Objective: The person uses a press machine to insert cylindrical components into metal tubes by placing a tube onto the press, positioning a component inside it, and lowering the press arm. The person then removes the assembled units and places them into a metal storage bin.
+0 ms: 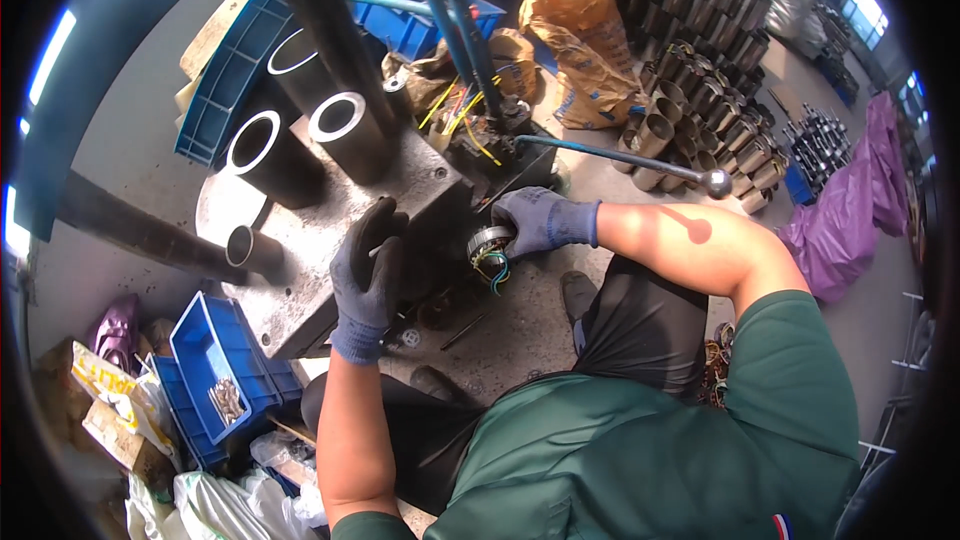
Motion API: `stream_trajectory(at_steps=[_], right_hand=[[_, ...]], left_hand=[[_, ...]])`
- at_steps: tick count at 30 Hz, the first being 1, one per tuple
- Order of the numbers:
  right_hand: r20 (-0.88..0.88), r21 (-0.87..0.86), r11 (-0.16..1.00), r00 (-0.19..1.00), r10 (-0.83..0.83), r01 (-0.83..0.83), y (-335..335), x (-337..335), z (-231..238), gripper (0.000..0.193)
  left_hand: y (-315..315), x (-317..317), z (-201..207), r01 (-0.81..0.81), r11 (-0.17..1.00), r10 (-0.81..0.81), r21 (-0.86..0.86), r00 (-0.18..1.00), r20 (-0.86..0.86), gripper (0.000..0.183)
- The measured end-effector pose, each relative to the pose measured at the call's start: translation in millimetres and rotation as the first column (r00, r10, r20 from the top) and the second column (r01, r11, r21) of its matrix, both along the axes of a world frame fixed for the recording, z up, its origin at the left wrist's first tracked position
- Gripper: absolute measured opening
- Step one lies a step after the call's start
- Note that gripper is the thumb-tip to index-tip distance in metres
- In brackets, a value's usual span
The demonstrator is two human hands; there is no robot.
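In my right hand [545, 220], gloved in grey-blue, is a round metal motor stator [488, 244] with green, blue and yellow wires hanging from its lower side. The fingers close on its rim, just off the front edge of a worn metal press table [400, 190]. My left hand [368, 270], in a matching glove, is raised by the table's front corner. Thumb and fingers curl together around a small pale piece [377, 250], mostly hidden, whose kind I cannot make out. Steel tubes [345, 135] stand on the table behind my left hand.
A blue lever with a ball end [716, 182] reaches out above my right forearm. Blue bins [225, 360], one with small metal parts, sit at the left. Stacked metal cylinders [690, 0] and a brown paper sack [580, 40] stand behind. Purple sacking [850, 210] lies at the right.
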State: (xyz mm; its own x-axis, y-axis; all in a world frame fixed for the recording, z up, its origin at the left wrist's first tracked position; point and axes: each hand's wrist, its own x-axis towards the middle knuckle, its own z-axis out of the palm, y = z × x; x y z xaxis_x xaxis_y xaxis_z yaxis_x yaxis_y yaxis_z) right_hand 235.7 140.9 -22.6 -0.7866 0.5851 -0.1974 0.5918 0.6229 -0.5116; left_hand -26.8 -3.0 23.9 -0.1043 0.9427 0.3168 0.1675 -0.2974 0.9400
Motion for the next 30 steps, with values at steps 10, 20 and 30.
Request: stream_trajectory(at_steps=[10, 20, 30], right_hand=[[0.382, 0.432, 0.868, 0.822, -0.422, 0.245, 52, 260, 9, 0.042], [0.748, 0.253, 0.5, 0.16, -0.644, 0.828, -206, 500, -168, 0.063], [0.62, 0.195, -0.107, -0.207, -0.757, 0.975, -365, 553, -256, 0.077]], left_hand=[[-5, 15, -29, 0.269, 0.839, -0.539, -0.472, 0.52, -0.662, 0.067], [-11, 51, -37, 0.274, 0.82, -0.514, -0.502, 0.738, -0.437, 0.081], [3, 44, -80, 0.274, 0.823, -0.567, -0.497, 0.425, -0.705, 0.037]])
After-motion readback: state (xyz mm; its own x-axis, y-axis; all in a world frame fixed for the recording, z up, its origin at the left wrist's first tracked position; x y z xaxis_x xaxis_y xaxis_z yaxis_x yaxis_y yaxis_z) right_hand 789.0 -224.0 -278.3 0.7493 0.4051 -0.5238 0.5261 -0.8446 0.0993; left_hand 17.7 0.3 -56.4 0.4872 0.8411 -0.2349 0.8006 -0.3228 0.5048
